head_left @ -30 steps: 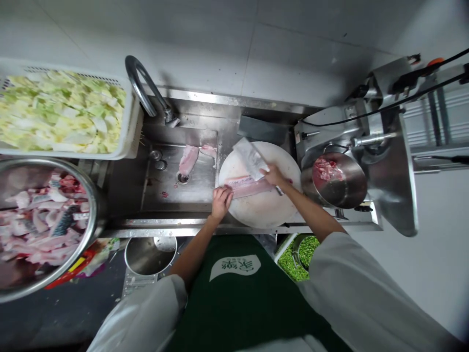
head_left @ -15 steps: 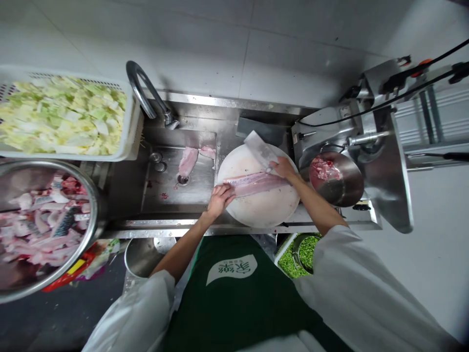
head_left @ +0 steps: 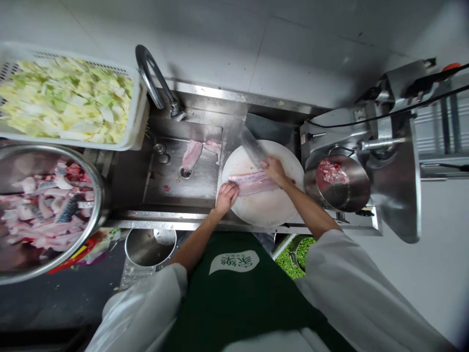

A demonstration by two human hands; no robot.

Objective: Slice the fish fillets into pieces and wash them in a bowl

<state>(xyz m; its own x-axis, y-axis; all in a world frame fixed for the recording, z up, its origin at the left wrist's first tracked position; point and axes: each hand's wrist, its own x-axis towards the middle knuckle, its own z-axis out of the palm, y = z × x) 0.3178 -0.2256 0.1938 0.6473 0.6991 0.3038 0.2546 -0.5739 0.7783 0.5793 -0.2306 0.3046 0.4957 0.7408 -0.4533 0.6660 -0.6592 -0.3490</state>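
A long, pale pink fish fillet (head_left: 254, 186) lies across the round white cutting board (head_left: 266, 212). My left hand (head_left: 227, 195) has its curled fingers closed on the fillet's left end. My right hand (head_left: 274, 171) is wrapped around the handle of a cleaver (head_left: 252, 146), over the fillet's upper edge. The cleaver's broad blade points up and left, away from me, and is slightly blurred. Whether its edge touches the flesh I cannot tell. Two pieces of fish (head_left: 192, 154) lie in the steel sink (head_left: 172, 188) to the left, near the drain.
A faucet (head_left: 156, 78) arches behind the sink. At left stand a white basket (head_left: 132, 124) of chopped cabbage and a big steel bowl (head_left: 98, 195) of fish pieces. A steel pot (head_left: 351, 190) with meat scraps sits right of the board, beside a metal machine (head_left: 399, 195).
The cleaver has turned, its blade now showing narrower, and my right hand has shifted a little left along the fillet. My left hand keeps its hold. The whole view has moved slightly.
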